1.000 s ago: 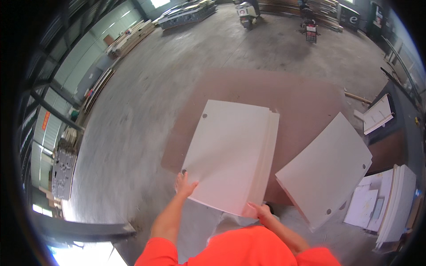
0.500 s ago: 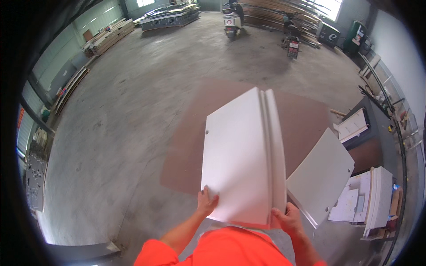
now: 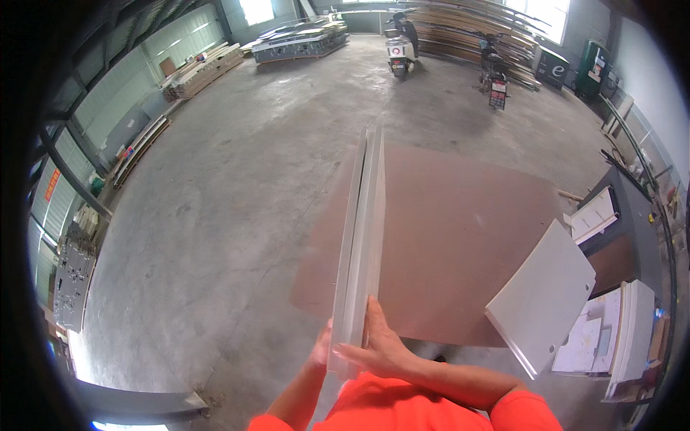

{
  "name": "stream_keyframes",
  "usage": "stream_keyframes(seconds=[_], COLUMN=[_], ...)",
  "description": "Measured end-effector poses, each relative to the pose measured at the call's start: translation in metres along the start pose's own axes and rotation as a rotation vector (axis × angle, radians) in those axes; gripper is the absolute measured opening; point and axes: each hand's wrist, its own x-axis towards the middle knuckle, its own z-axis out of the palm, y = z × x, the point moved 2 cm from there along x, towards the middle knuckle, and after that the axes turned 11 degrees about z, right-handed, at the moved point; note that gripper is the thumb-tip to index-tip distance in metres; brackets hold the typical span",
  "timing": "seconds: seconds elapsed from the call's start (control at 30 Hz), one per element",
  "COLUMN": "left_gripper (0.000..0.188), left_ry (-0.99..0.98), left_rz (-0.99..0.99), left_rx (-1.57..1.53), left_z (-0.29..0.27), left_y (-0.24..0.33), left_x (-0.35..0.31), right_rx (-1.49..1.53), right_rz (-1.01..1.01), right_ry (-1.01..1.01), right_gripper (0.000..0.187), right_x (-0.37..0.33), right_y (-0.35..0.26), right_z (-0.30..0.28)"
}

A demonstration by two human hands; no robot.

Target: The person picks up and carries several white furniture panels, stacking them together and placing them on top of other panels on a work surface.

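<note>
Two white panels (image 3: pixel 357 237) stand on edge, side by side with a thin dark gap between them, their narrow edges facing up. My left hand (image 3: pixel 321 350) grips them on the left near their close end; most of its fingers are hidden behind the panels. On the opposite side, my right hand (image 3: pixel 381 346) presses against the face, fingers pointing up and thumb across the near edge. Beneath lies a wide brown board (image 3: pixel 460 244). Another white panel (image 3: pixel 543 294), with small round holes near one edge, rests at the board's right side.
Right of the board are a dark cabinet-like piece (image 3: pixel 632 208) and a stack of white panels (image 3: pixel 632 330). Two parked scooters (image 3: pixel 400 50) and a long timber pile (image 3: pixel 460 32) stand far back. Boards (image 3: pixel 205 72) are stacked along the left wall.
The two panels have turned from showing a broad face to standing on edge, and have shifted left. My right hand has moved left with them, now flat on their right side.
</note>
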Motion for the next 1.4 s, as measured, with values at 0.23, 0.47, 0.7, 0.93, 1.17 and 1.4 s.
stream_keyframes(seconds=[0.23,0.47,0.7,0.93,1.17,1.4], left_gripper=[0.078,0.070,0.066,0.083,0.075,0.046], left_ry=[-0.122,-0.077,0.092,0.071,0.116,0.000], left_rz=[0.019,0.061,0.090,-0.037,-0.208,-0.109], left_rx=[0.408,0.879,0.939,0.607,0.363,1.068], left_z=[0.016,0.008,-0.070,-0.145,-0.240,-0.170], left_y=[0.119,0.159,0.188,0.148,0.038,0.006], left_x=[-0.003,0.011,0.036,0.047,0.060,0.091], right_rx=[-0.263,0.092,0.362,0.302,0.088,0.010], right_rz=[0.033,0.083,0.351,0.247,0.363,0.389], right_ry=[0.074,0.028,0.278,0.527,0.622,0.695], right_gripper=[0.126,0.102,0.037,0.025,0.030,0.037], right_x=[0.032,0.012,0.013,-0.058,-0.117,-0.148], right_y=[0.021,0.015,0.036,0.058,0.008,-0.009], right_z=[0.039,0.003,-0.148,-0.208,-0.162,-0.108])
